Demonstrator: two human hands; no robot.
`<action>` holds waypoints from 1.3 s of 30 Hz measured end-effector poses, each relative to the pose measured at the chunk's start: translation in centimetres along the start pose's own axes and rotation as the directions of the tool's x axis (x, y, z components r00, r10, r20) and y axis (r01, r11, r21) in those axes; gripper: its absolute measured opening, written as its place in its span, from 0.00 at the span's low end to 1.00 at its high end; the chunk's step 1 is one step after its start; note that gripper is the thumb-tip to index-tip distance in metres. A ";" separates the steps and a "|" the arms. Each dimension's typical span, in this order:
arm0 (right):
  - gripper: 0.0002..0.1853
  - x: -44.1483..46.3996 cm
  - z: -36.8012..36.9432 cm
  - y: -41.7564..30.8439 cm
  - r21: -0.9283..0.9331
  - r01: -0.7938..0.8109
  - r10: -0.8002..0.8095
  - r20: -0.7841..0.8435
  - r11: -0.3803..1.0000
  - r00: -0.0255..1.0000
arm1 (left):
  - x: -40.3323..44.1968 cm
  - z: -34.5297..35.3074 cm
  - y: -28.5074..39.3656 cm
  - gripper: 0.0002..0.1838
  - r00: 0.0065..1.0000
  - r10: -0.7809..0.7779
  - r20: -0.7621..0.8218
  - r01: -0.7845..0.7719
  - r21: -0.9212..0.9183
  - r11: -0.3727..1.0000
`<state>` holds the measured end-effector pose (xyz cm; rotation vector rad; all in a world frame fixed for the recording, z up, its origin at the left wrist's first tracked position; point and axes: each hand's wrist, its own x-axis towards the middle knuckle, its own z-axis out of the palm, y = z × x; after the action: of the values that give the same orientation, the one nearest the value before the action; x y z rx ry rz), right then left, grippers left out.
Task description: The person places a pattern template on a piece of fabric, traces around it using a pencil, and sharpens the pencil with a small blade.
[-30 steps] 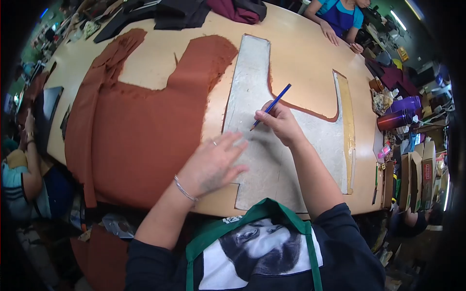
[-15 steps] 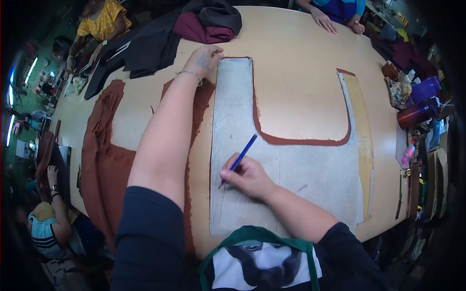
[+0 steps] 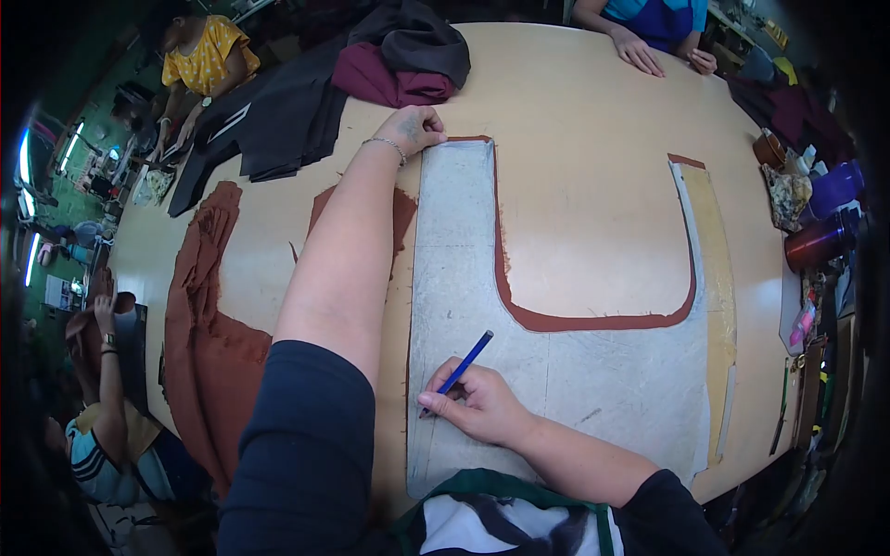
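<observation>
A worn grey-white, U-shaped pattern piece point(image 3: 464, 306) lies flat in front of me on rust-brown fabric point(image 3: 593, 322), which shows along its inner curve and top edge. My right hand point(image 3: 477, 403) rests on the pattern's lower left part, closed around a blue pencil point(image 3: 468, 360). The pencil leans, its tip down near the pattern's left edge. At the top left corner, my left hand point(image 3: 411, 130) has thumb and fingers pinched together; what lies between them is hidden. A bracelet circles that wrist.
Crumpled rust-brown fabric point(image 3: 204, 343) lies left of my arm. Dark cut pieces point(image 3: 287, 130) and a maroon bundle point(image 3: 389, 76) are at the back left. Yellowish card point(image 3: 718, 278) borders the pattern's right side. Cups point(image 3: 816, 243) stand at the right edge. Other people work around the table point(image 3: 593, 102).
The view has shifted, so the pattern and table sit lower in the picture. My left fingers have drawn together at the corner. My right hand still holds the pencil near the left edge.
</observation>
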<state>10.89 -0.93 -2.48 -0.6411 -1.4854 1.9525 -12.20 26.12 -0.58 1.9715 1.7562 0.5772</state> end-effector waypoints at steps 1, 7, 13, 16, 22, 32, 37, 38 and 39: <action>0.11 0.0 0.0 0.0 -0.008 -0.004 0.004 0.007 1.000 1.000 | -0.1 -0.2 0.4 0.07 1.000 -0.004 0.012 0.003 0.057 0.998; 0.11 0.0 0.0 -0.1 -0.023 0.004 -0.003 0.010 1.000 1.000 | 0.2 -0.4 2.2 0.08 0.987 -0.108 0.119 0.068 0.303 0.951; 0.11 0.0 -0.1 -0.3 -0.072 0.018 -0.016 0.022 0.997 1.000 | 0.3 -0.7 2.5 0.07 0.986 -0.107 0.124 0.055 0.365 0.930; 0.11 0.0 -0.2 -0.6 -0.083 -0.004 0.006 0.022 0.997 1.000 | 0.4 -1.0 2.6 0.07 0.984 -0.097 0.147 0.030 0.402 0.915; 0.11 0.1 -0.2 -0.7 -0.126 0.000 0.004 0.036 0.992 0.999 | 0.6 -1.0 2.1 0.07 0.987 -0.057 0.148 0.004 0.340 0.940; 0.10 0.1 -0.1 -0.1 0.060 -0.042 0.041 0.010 0.997 0.999 | -0.7 1.0 0.1 0.07 0.974 -0.044 -0.220 0.109 0.291 0.950; 0.10 0.2 -0.2 0.0 0.077 -0.071 0.070 0.014 0.995 0.997 | -1.0 1.4 -2.5 0.06 0.971 0.105 -0.217 -0.120 -0.060 0.991; 0.10 0.2 -0.2 0.0 0.084 -0.070 0.069 0.016 0.994 0.998 | -1.1 1.3 -2.7 0.05 0.977 0.131 -0.167 -0.148 -0.093 0.985; 0.10 0.1 -0.2 -0.1 0.091 -0.070 0.069 0.018 0.993 0.997 | -1.3 0.9 -2.2 0.05 0.984 0.102 -0.145 -0.109 -0.043 0.993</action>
<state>10.93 -0.71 -2.45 -0.6471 -1.3904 2.0697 -13.61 25.01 -2.59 2.0417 1.7081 0.8088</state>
